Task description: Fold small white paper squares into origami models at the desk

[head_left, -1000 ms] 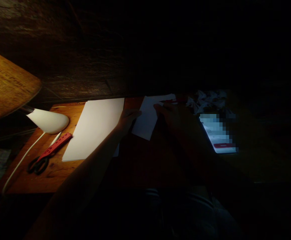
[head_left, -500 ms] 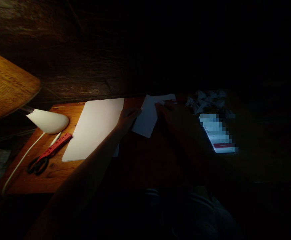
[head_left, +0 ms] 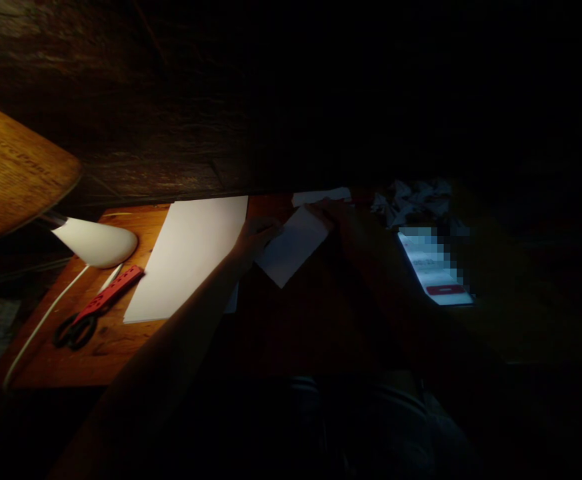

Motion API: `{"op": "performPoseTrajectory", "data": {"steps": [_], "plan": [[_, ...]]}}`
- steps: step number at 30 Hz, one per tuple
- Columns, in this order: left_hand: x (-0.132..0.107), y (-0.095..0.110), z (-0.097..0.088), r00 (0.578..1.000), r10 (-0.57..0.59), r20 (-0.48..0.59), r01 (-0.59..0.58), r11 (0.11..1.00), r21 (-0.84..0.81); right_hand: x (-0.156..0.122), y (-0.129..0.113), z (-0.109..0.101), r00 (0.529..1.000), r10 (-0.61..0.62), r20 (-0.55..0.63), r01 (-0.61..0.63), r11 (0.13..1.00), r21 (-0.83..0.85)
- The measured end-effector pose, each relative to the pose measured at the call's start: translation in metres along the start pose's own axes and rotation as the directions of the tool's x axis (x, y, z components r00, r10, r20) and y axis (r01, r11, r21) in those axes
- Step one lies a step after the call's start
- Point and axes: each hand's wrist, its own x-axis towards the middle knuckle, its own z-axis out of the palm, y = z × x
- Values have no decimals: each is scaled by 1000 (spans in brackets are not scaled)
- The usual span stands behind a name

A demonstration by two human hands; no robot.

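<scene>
A small piece of white paper [head_left: 293, 247] is held tilted above the dark middle of the wooden table. My left hand [head_left: 257, 235] grips its left edge, fingers closed on it. At the upper right corner of the paper, my right hand [head_left: 335, 212] pinches it; much of this hand is lost in shadow. Behind the paper lies another white paper strip [head_left: 321, 196]. Left of my left hand rests a stack of white sheets [head_left: 195, 257], partly covered by my forearm.
Scissors in a red sheath [head_left: 108, 293] lie near the lamp's white base [head_left: 98, 243], whose shade [head_left: 15, 170] juts in at left. A lit phone [head_left: 433, 270] lies at right. Several folded paper pieces [head_left: 411, 200] sit behind it. A dark wall [head_left: 145, 133] backs the table.
The small paper has turned, its lower corner swinging slightly down and left, and it looks shorter now. My right hand has shifted slightly. The strip behind shows more fully.
</scene>
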Motion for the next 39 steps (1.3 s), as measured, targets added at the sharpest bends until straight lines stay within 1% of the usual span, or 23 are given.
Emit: {"op": "performPoseTrajectory", "data": {"steps": [2, 4, 5, 7, 9, 12, 14, 15, 18, 20, 22, 24, 28, 30, 32, 33, 34, 35, 36, 37, 38, 39], "plan": [[-1, 1, 0, 991, -7, 133, 2, 999, 40, -5, -12, -5, 998, 26, 53, -24, 999, -32], [-1, 2, 0, 976, -12, 215, -8, 996, 90, -9, -21, -7, 988, 82, 133, -66, 990, -126], [-2, 2, 0, 973, -13, 230, -12, 994, 108, -10, -24, -7, 983, 102, 150, -78, 984, -158], [-2, 2, 0, 973, -8, 231, -21, 992, 125, -9, -22, -6, 984, 116, 139, -82, 971, -226], [-2, 2, -1, 973, -7, 231, -22, 992, 123, -6, -15, -6, 990, 86, 111, -54, 962, -267], [-2, 3, -2, 974, -14, 227, -10, 994, 108, 3, 1, -11, 988, 13, 151, 22, 972, -233], [-1, 1, -3, 983, -3, 185, -12, 997, 80, 9, 11, -17, 989, -7, 148, 36, 980, -198], [0, 0, -3, 989, 7, 148, -17, 998, 64, 13, 15, -20, 991, -14, 133, 39, 982, -187], [4, -6, -2, 999, 33, -38, -33, 999, -3, 20, 25, -25, 997, -45, 58, 54, 987, -150], [7, -10, -2, 985, 31, -170, -41, 998, -55, 22, 28, -25, 996, -84, 12, 85, 988, -126], [9, -11, -2, 967, 21, -254, -48, 994, -100, 21, 28, -25, 994, -111, 12, 112, 986, -121], [10, -11, -3, 960, 10, -280, -48, 990, -129, 18, 24, -24, 993, -107, 52, 113, 985, -132], [10, -14, -5, 965, 25, -262, -62, 989, -136, 11, 13, -23, 989, -82, 124, 104, 977, -184], [11, -17, -6, 967, 50, -251, -71, 995, -75, 8, 8, -23, 984, -99, 151, 134, 961, -243], [11, -21, -7, 957, 135, -256, -119, 990, 80, 5, 4, -23, 976, -132, 173, 185, 921, -342], [10, -21, -7, 942, 212, -262, -161, 966, 201, 4, 2, -22, 974, -145, 175, 206, 889, -409], [9, -21, -7, 919, 303, -254, -208, 916, 342, 3, 1, -22, 972, -151, 178, 220, 849, -481], [7, -20, -7, 895, 391, -216, -248, 838, 487, 2, 0, -21, 972, -149, 182, 227, 802, -552], [5, -19, -6, 876, 458, -147, -283, 739, 612, 1, -1, -21, 971, -142, 190, 231, 754, -616], [2, -17, -5, 869, 491, -53, -317, 638, 702, 0, -1, -20, 970, -135, 201, 236, 706, -668], [-1, -14, -3, 872, 486, 62, -361, 552, 751, 0, -1, -20, 969, -128, 213, 244, 662, -709], [-4, -11, 0, 872, 456, 176, -415, 498, 761, 0, -1, -19, 966, -123, 229, 255, 622, -740]]}}
